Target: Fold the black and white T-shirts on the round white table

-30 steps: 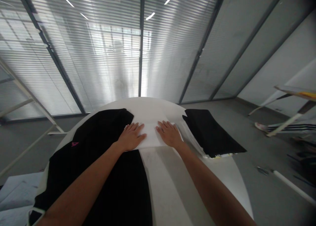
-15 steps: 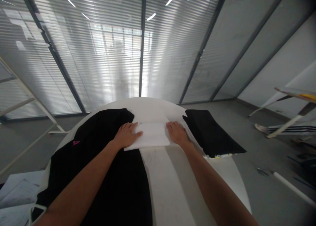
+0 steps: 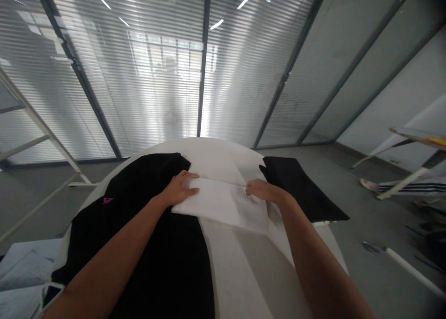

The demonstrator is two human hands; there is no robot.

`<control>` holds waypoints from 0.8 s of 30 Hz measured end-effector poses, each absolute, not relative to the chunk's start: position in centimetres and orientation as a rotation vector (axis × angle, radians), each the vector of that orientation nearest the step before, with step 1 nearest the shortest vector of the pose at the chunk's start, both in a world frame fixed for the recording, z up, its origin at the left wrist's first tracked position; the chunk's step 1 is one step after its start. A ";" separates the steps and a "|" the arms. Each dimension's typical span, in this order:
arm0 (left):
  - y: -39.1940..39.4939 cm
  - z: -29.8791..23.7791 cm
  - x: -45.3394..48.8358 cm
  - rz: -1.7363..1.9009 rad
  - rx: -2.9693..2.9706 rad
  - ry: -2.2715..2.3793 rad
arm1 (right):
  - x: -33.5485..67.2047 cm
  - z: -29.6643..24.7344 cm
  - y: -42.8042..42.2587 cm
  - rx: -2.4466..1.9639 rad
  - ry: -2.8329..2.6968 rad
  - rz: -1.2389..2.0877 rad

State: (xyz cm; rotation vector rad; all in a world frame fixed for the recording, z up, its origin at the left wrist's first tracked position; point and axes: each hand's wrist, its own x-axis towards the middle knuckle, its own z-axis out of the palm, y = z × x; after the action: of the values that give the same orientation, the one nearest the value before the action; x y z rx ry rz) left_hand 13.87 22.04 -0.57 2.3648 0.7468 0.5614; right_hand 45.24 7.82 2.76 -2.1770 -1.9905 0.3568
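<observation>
A folded piece of white cloth lies across the middle of the white round table. My left hand rests on its left end, thumb and fingers spread apart. At the upper right edge of the cloth, the fingers of my right hand are curled and pinched on the fabric. The right end of the cloth has loose layers that reach under my right forearm. Left of it, a large black garment with a small pink mark is spread out, partly beneath the cloth. To the right lies a folded black cloth.
The white table has a rounded far edge before a glass wall with blinds. A pale metal frame stands at left, above papers. At right are another table and a person's striped trouser leg.
My right hand has gone from lying flat to pinching the white cloth and has shifted slightly right. The cloth's right part now spreads wider and lower. My left hand stays nearly in place.
</observation>
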 end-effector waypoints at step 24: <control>23.2 -1.2 14.1 0.957 1.876 0.742 | 38.2 5.5 7.7 -2.101 -2.040 0.749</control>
State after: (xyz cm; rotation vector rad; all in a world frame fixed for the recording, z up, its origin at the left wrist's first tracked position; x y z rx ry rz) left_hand 14.14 23.25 -1.15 1.8761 0.7423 0.9569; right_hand 38.24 7.69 5.54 -2.1009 -2.0398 0.7494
